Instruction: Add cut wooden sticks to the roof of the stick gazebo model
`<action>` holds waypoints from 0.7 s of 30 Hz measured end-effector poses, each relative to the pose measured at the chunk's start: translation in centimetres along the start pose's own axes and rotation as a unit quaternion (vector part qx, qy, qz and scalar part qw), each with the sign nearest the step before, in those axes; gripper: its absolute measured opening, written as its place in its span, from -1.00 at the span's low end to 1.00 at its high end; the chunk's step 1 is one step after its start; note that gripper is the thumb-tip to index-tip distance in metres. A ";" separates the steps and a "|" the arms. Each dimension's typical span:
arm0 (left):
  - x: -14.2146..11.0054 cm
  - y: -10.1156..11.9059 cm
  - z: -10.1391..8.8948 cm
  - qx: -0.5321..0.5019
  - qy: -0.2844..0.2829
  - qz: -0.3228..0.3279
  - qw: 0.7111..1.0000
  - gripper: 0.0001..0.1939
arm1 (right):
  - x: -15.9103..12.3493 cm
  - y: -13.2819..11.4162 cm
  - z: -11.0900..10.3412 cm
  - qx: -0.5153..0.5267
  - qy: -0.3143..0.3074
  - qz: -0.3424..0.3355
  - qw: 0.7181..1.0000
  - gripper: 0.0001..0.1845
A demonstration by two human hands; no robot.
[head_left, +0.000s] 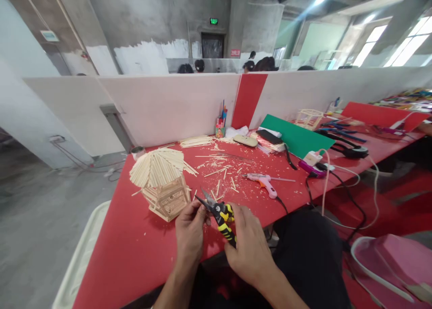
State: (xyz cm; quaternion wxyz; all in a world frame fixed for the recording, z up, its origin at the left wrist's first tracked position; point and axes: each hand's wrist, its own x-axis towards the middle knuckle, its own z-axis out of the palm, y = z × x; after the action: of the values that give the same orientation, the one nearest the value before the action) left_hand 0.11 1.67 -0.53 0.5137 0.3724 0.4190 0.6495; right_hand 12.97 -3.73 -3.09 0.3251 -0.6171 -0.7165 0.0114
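My right hand (249,243) is wrapped round the handles of black and yellow snips (219,212), whose blades stand apart and point up and left. Close to those blades, my left hand (189,232) is closed with thumb and fingers pinched together. Whatever it pinches is too small or hidden to make out. Just beyond my left hand stands a small house model (167,198) built of thin wooden sticks, its slatted roof (157,167) sitting on top. Short loose sticks (219,171) and wood chips lie on the red table (135,255) past the snips.
A pink glue gun (265,181) lies to the right, its cord running off the near edge. Behind are a stick pile (197,141), a pen cup (220,129), a glasses case (245,140) and a green board (297,135). A purple power strip (312,169) trails cables.
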 end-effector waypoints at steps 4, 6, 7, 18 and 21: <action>-0.1 0.3 -0.2 0.088 -0.015 0.072 0.993 -0.87 | -0.1 0.1 -0.1 -0.029 0.016 0.000 0.999 -0.18; -0.1 0.8 -0.3 0.140 -0.027 0.114 0.983 -0.88 | -0.2 0.1 -0.2 -0.042 0.019 -0.004 0.999 -0.18; -0.1 1.2 -0.3 0.166 -0.035 0.132 0.977 -0.88 | -0.1 0.1 -0.2 -0.046 0.018 -0.008 0.999 -0.18; 0.2 2.6 -1.7 0.329 -0.081 0.191 0.921 -0.78 | -0.4 -0.2 0.5 -0.037 -0.018 -0.005 0.999 -0.17; 0.1 2.4 -1.8 0.326 -0.084 0.184 0.923 -0.78 | -0.6 -0.1 0.7 -0.019 -0.021 -0.003 1.000 -0.17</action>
State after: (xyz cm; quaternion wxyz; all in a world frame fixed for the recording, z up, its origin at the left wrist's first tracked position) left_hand -2.37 1.23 1.04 0.2687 0.6431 0.4867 0.5266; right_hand 12.58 -4.04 -3.88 0.2983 -0.6209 -0.7248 0.0098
